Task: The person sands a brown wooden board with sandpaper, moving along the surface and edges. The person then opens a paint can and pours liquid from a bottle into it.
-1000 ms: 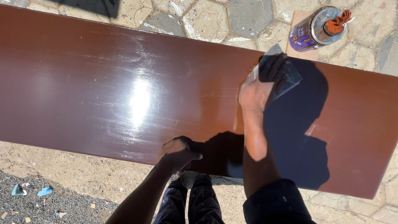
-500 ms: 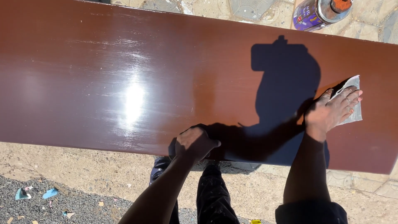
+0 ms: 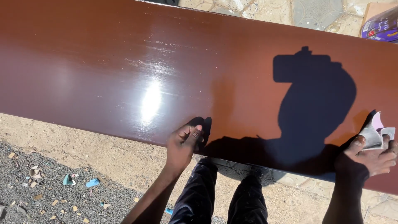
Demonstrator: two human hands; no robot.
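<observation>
The right hand [image 3: 371,159] lay at the near right edge of the long glossy brown board [image 3: 103,70], its fingers curled over a folded piece of pale paper [image 3: 375,133] and pressing it to the surface; the paper's kind could not be made out. The left hand [image 3: 182,145] gripped the board's near edge towards the middle, thumb on top and fingers hidden underneath, with nothing else in it. Both ends of the board ran out of view. A shadow of the person's head fell across the board between the two hands. At the top right corner one purple container with a printed label [image 3: 383,27] lay on the paving [image 3: 315,12], mostly cut off. Below the board showed two dark trouser legs [image 3: 219,195], and on the gravel [image 3: 45,182] to the left lay two small blue scraps [image 3: 92,182] among paler bits.
</observation>
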